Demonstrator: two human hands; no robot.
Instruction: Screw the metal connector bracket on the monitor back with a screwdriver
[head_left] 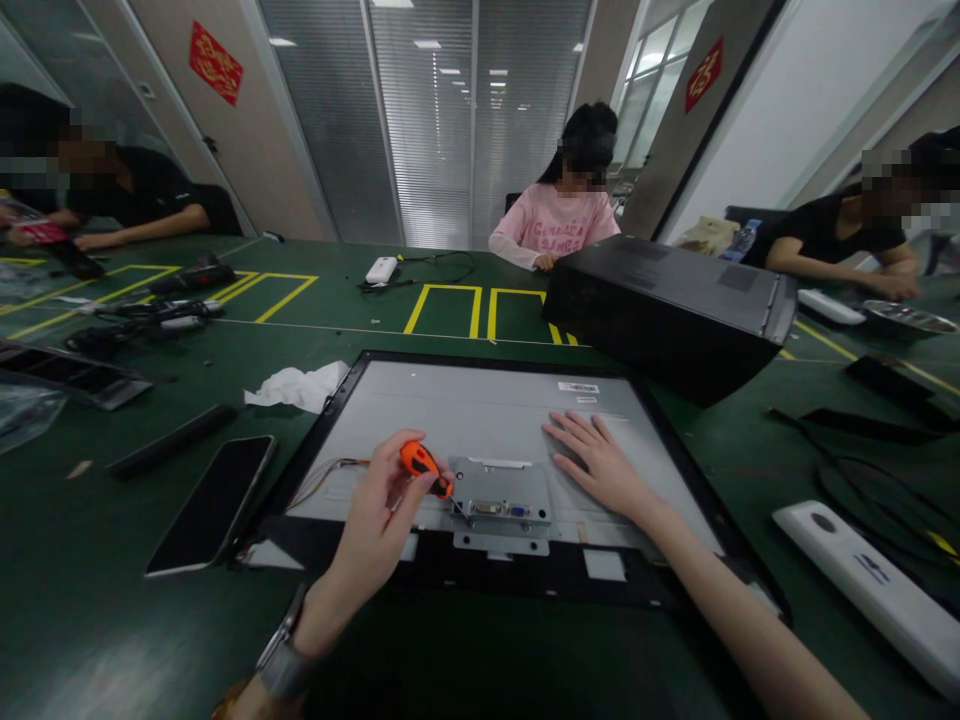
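A monitor panel [465, 400] lies with its metal back up on the table, framed by a black bezel. Near its lower edge sits a metal bracket box [502, 485] with video ports. My left hand [382, 500] grips an orange and black screwdriver [424, 465], its thin shaft slanting down to the left part of the bracket box. Whether the tip sits in a screw is too small to tell. Flat on the panel's right side rests my right hand [600, 460], fingers spread and holding nothing. Thin wires [322, 478] run along the panel's left side.
Left of the panel lie a smartphone [214, 505], a dark bar [172, 440] and a crumpled tissue [296, 387]. A large black case [667, 310] stands behind right. A white device [870, 600] and cables lie at right. Several people sit around the table [352, 320].
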